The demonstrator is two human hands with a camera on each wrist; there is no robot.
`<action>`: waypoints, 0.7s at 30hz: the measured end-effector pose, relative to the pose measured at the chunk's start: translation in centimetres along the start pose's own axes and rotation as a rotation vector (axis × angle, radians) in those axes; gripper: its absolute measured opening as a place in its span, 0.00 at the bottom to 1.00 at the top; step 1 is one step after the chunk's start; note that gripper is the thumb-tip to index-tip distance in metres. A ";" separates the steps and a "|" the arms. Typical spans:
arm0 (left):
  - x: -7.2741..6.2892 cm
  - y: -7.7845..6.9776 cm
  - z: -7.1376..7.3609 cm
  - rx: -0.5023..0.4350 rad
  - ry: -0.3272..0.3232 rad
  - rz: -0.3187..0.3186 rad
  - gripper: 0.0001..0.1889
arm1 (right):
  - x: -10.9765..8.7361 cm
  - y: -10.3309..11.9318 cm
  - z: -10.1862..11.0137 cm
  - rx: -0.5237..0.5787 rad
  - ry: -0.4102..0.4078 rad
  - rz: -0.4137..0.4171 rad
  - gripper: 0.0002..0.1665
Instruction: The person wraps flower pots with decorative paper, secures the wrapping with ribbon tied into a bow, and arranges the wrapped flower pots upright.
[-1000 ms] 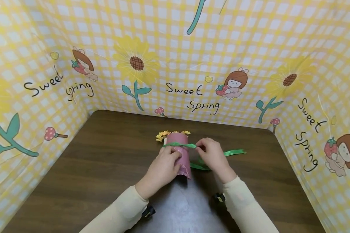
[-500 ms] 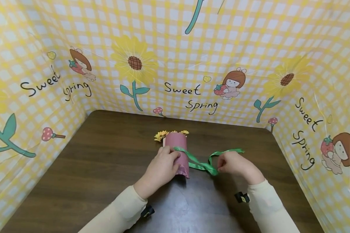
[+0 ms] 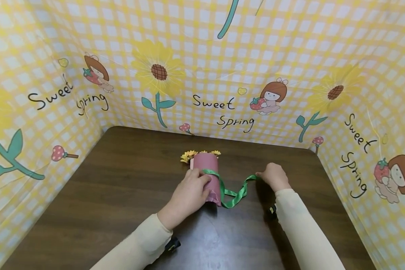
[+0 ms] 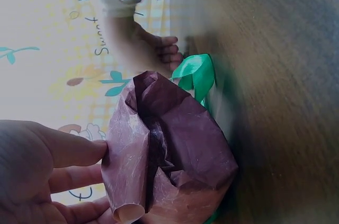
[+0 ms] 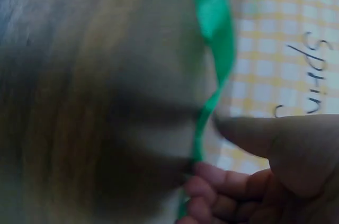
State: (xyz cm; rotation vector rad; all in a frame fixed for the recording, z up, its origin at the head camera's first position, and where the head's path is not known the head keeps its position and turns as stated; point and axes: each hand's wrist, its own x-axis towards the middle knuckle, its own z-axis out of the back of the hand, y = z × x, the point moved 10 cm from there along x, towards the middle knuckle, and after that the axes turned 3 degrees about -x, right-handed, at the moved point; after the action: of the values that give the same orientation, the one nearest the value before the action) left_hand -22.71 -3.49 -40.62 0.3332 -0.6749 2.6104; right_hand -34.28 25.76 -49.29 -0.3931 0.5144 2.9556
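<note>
A bouquet wrapped in pink paper [image 3: 205, 161] lies on the table with small yellow flowers [image 3: 189, 156] at its far end. My left hand [image 3: 189, 193] grips the wrapping from its left side; in the left wrist view the thumb and fingers hold the crumpled paper near its gathered end [image 4: 185, 139]. A green satin ribbon [image 3: 234, 198] crosses the wrapping and runs loosely to the right. Out to the right, my right hand [image 3: 274, 176] holds the ribbon near its free end. Blur in the right wrist view partly hides how the thumb and curled fingers meet the ribbon [image 5: 214, 28].
The dark wood table [image 3: 121, 195] reaches back to a yellow checked cloth [image 3: 209, 67] printed with flowers, dolls and lettering. This cloth hangs on the left, back and right sides. A black strap device [image 3: 172, 244] sits at each wrist.
My right hand pulled the ribbon down and right from the wrapping, then moved farther back to the ribbon's far end. The left hand and bouquet stay in place.
</note>
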 end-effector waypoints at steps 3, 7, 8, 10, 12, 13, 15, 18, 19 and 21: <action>0.0 0.0 0.0 -0.007 0.000 0.004 0.14 | 1.0 0.2 0.0 0.028 -0.026 0.019 0.22; 0.0 0.0 0.0 -0.010 -0.001 0.003 0.14 | 2.2 0.4 0.9 0.069 -0.067 0.043 0.24; 0.0 0.0 0.0 -0.009 -0.001 0.001 0.14 | 2.3 0.4 1.5 0.089 -0.108 0.049 0.23; 0.1 -0.1 -0.1 -0.009 0.002 -0.001 0.14 | 2.3 0.5 3.1 0.159 -0.216 0.050 0.20; 0.0 -0.1 -0.1 -0.010 0.005 -0.001 0.14 | 1.9 0.6 5.0 0.265 -0.358 0.049 0.17; 0.0 -0.1 -0.1 -0.009 0.006 0.001 0.14 | 1.4 0.7 6.0 0.329 -0.439 0.055 0.15; 0.0 -0.1 -0.1 -0.008 0.010 0.006 0.15 | 0.4 1.0 7.8 0.452 -0.575 0.093 0.14; 0.0 0.0 -0.1 -0.007 0.009 0.010 0.15 | -1.3 2.0 9.7 0.595 -0.717 0.232 0.13; 0.0 0.0 0.0 -0.006 0.008 0.011 0.15 | -1.8 2.5 10.2 0.616 -0.740 0.290 0.13; 0.0 0.0 0.0 -0.004 0.004 0.012 0.14 | -2.6 3.8 10.7 0.627 -0.718 0.407 0.11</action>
State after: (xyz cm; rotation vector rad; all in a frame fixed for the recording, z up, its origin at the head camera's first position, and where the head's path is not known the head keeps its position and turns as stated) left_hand -22.73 -3.52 -40.63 0.3235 -0.6827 2.6202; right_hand -34.85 25.74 -37.70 0.8792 1.4371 2.7510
